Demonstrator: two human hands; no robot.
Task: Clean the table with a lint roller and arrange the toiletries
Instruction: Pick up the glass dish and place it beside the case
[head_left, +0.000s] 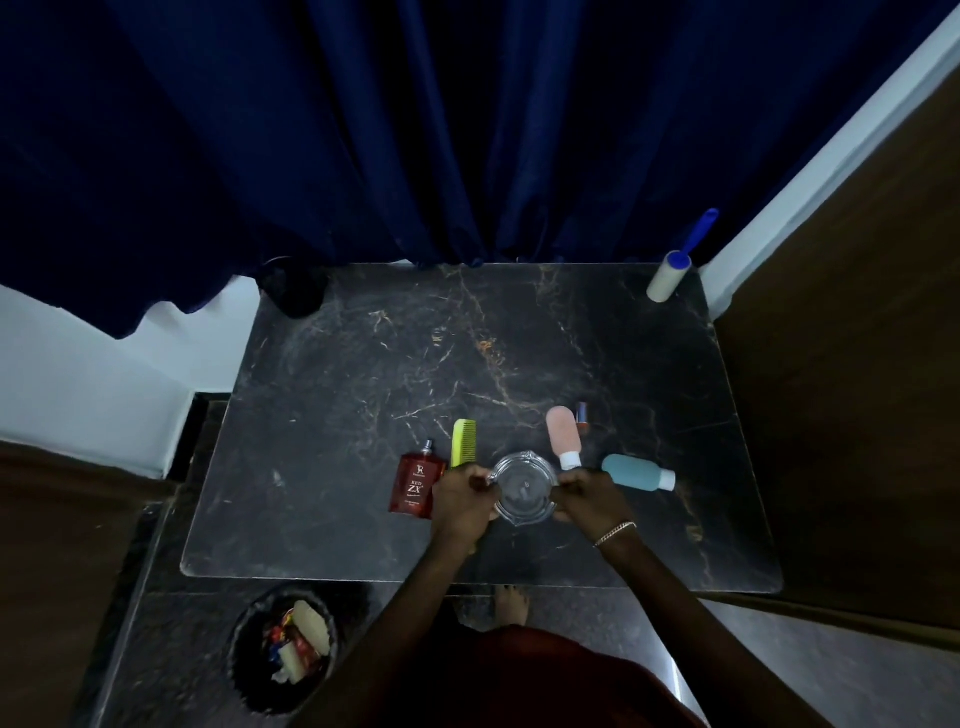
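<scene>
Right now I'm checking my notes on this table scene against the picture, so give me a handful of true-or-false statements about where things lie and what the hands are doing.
1. Both hands, left hand and right hand, grip the clear glass dish from opposite sides. True.
2. The lint roller lies in the bin on the floor. False: it rests at the table's far right corner.
3. The green comb lies between the red perfume bottle and the glass dish. True.
4. The blue bottle stands upright. False: it lies on its side.
5. The pink bottle lies left of the comb. False: it lies to the right, beyond the dish.
</scene>
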